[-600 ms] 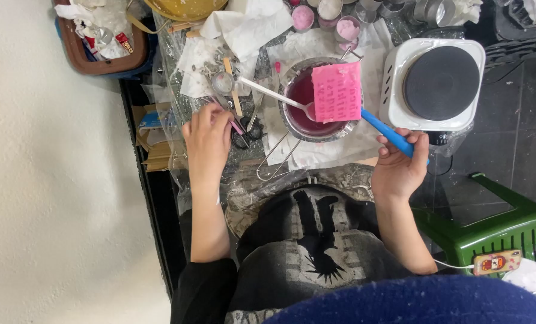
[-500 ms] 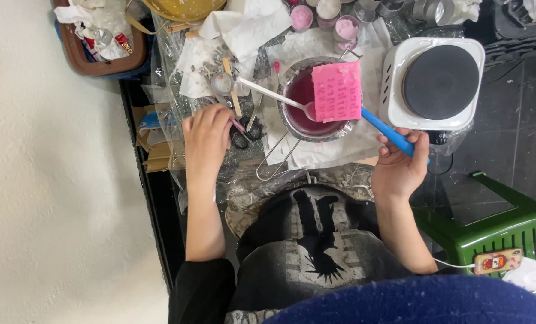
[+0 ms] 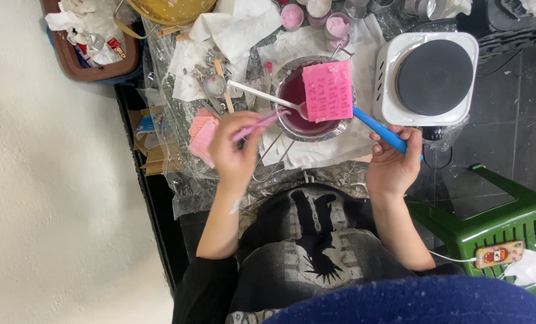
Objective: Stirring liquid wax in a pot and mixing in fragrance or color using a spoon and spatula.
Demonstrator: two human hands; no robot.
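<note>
Currently the left hand (image 3: 235,150) has its grip clamped on a thin pink stick (image 3: 257,125), whose tip points toward the metal bowl (image 3: 307,99) of dark red liquid. Right hand (image 3: 393,163) grip is clamped on the blue handle (image 3: 381,129) of a spatula; its pink blade (image 3: 328,90) sits over the bowl's right half. A spoon (image 3: 268,97) rests in the bowl. Hotplate (image 3: 430,77) stands just right of the bowl. Pink slabs (image 3: 202,137) lie on the worktop beside the left hand.
</note>
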